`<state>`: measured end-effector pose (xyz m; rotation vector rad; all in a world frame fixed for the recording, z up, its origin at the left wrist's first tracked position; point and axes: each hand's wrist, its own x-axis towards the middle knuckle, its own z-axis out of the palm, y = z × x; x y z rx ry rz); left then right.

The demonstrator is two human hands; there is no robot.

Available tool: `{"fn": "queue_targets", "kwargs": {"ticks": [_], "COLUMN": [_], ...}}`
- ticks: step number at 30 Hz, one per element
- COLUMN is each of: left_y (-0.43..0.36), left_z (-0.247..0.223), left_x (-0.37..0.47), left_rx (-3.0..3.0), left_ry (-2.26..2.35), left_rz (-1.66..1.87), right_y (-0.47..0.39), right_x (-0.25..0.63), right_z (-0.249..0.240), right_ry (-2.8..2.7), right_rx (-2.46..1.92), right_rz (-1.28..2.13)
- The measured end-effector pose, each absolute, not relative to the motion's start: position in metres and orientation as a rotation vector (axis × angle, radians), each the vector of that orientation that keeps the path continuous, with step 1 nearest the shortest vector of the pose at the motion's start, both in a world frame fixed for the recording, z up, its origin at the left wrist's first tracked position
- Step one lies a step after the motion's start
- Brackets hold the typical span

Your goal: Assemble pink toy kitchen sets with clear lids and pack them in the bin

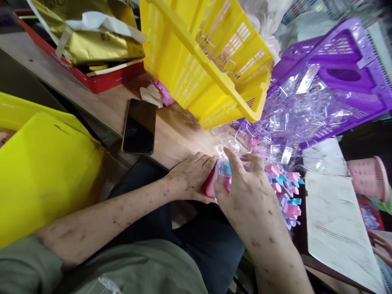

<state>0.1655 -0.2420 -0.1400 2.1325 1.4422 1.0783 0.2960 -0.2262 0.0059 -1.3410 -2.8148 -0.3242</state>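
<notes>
My left hand point(196, 176) is wrapped round the left side of a small pink case point(211, 183) near the table's front edge. The case has a clear front with pink and teal pieces point(228, 173) showing behind it. Over its right side is my right hand point(245, 188), thumb and fingers spread apart, the thumb close to the clear front. Whether the thumb touches it I cannot tell. Clear plastic pieces point(232, 143) lie just beyond the case. Pink, teal and purple small parts point(288, 183) are piled to the right of my right hand.
A yellow basket point(190, 69) and a purple basket point(352, 77) with clear plastic packs stand behind. A phone point(139, 126) lies left, near a red tray point(101, 81). Cardboard point(339, 220) and a pink basket point(367, 177) are right. A yellow bin point(45, 171) stands far left.
</notes>
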Motion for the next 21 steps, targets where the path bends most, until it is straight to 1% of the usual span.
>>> {"fn": "queue_targets", "kwargs": {"ticks": [4, 12, 17, 21], "left_y": [-0.242, -0.243, -0.242, -0.242], "left_z": [-0.138, -0.133, -0.136, -0.137], "left_x": [0.166, 0.165, 0.163, 0.162], "left_rx": [2.107, 2.084, 2.069, 2.002], "left_ry": [1.448, 1.450, 1.384, 1.318], "left_rz": [1.087, 1.063, 1.156, 1.213], "right_y": [-0.226, -0.232, -0.230, -0.224], "right_x": [0.294, 0.295, 0.302, 0.314], "right_z": [0.005, 0.000, -0.003, 0.005], "right_ry": [-2.818, -2.746, -2.718, -2.777], "right_rx": [-1.396, -1.473, -1.416, -1.388], "right_rz": [-0.357, -0.313, -0.162, -0.054]}}
